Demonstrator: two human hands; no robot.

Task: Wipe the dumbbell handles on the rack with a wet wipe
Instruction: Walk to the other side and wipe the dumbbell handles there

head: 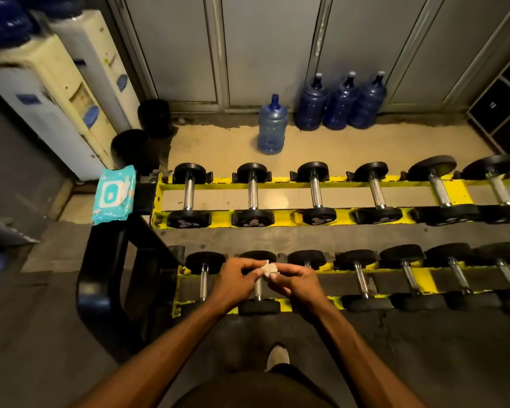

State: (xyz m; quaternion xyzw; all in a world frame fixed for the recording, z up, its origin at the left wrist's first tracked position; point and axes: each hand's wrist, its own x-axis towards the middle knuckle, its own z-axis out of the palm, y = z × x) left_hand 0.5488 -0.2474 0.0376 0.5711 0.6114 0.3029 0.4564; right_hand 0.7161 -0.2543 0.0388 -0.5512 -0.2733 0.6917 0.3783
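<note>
A crumpled whitish wet wipe [268, 269] is pinched between my left hand [236, 279] and my right hand [295, 282], both held just above the lower tier of the yellow rack [424, 273]. Under my hands lies the second dumbbell from the left; its chrome handle [258, 291] shows between my wrists. The upper tier [277, 179] carries several black dumbbells with chrome handles. A teal pack of wet wipes [114, 194] lies on the rack's black left end post.
Two water dispensers [59, 92] stand at the left with two black bins [153, 116] beside them. Several blue water jugs [339, 103] sit on the floor behind the rack. My shoe [277, 356] is on the dark floor below.
</note>
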